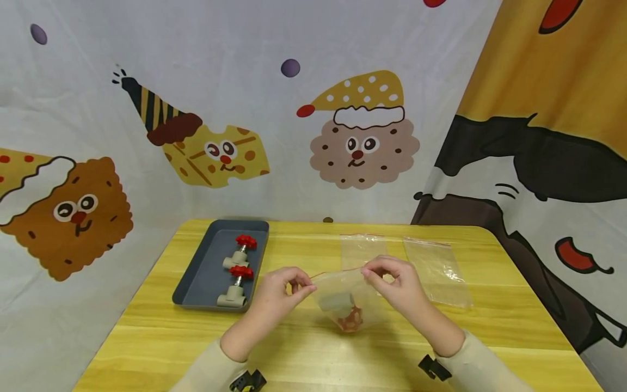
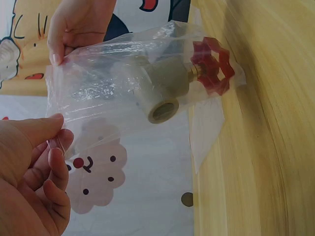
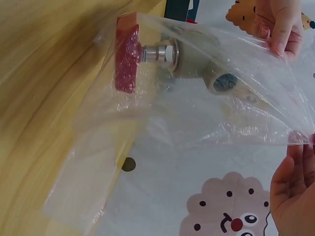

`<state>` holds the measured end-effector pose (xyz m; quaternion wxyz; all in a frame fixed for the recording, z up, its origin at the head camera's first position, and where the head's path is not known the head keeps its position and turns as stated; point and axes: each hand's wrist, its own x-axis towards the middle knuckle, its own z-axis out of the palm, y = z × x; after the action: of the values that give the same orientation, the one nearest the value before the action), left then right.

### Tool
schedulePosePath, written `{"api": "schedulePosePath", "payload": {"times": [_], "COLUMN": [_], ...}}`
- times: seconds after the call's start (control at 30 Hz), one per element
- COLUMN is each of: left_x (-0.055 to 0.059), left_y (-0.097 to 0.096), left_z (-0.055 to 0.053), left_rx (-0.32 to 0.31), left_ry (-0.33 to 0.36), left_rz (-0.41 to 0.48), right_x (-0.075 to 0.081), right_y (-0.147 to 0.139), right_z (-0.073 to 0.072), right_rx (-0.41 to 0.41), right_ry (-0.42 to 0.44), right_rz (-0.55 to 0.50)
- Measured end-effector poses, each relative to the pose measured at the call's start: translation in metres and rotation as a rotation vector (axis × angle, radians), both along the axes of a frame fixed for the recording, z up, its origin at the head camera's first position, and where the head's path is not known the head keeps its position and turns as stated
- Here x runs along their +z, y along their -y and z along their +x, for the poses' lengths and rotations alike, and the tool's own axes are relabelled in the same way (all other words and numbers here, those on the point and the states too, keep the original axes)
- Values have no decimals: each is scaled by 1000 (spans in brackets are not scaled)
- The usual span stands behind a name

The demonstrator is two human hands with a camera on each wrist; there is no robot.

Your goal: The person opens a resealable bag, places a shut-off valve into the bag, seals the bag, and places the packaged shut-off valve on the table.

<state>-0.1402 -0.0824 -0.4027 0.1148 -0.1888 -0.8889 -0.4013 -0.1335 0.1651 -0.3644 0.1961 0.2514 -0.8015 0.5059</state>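
A clear zip bag point(image 1: 362, 288) hangs over the table between my two hands, its red-lined top edge stretched between them. Inside it is a beige pipe valve point(image 2: 162, 83) with a red handwheel point(image 2: 213, 66), the wheel lowest in the bag. My left hand point(image 1: 281, 294) pinches one top corner between thumb and forefinger. At the opposite corner, my right hand point(image 1: 399, 283) pinches the edge the same way. From the right wrist view, the valve point(image 3: 197, 59) lies sideways behind the thin plastic.
On the left of the wooden table point(image 1: 303, 359) stands a grey tray point(image 1: 201, 267) with two more red-wheeled valves point(image 1: 233, 294). Two flat zip bags lie toward the back, one behind the held bag point(image 1: 362, 247) and one to its right point(image 1: 436, 272). A printed curtain point(image 1: 294, 201) hangs behind.
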Motion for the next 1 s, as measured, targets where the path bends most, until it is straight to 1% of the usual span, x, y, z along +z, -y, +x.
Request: {"api": "schedulePosePath", "payload": {"times": [0.2, 0.3, 0.37, 0.47, 0.57, 0.63, 0.73, 0.87, 1.0], "left_x": [-3, -3, -3, -3, -2, 1, 8, 17, 23], "left_y": [-2, -3, -5, -9, -15, -20, -29, -41, -50], "left_z": [-1, -2, -2, -4, -7, -9, -11, -14, -17], "left_rx": [-13, -24, -22, -12, -11, -36, -94, -160, -192], "left_ry": [-4, -4, -6, -18, -30, -35, -36, -32, -19], "left_rz": [-6, 8, 9, 3, 13, 40, 66, 40, 28], "right_x": [2, -3, -8, -16, -18, -18, -18, -19, -19], "right_y": [1, -2, -5, -10, -12, -13, -12, -11, -10], "right_z": [1, -3, -7, -12, -15, -16, -16, -17, -17], "right_rx": [-32, -49, -61, -72, -69, -63, -55, -51, -38], "right_ry": [-49, -62, -63, -41, -28, -35, -62, -84, -101], "right_rz": [12, 18, 23, 39, 68, 89, 127, 172, 192]}}
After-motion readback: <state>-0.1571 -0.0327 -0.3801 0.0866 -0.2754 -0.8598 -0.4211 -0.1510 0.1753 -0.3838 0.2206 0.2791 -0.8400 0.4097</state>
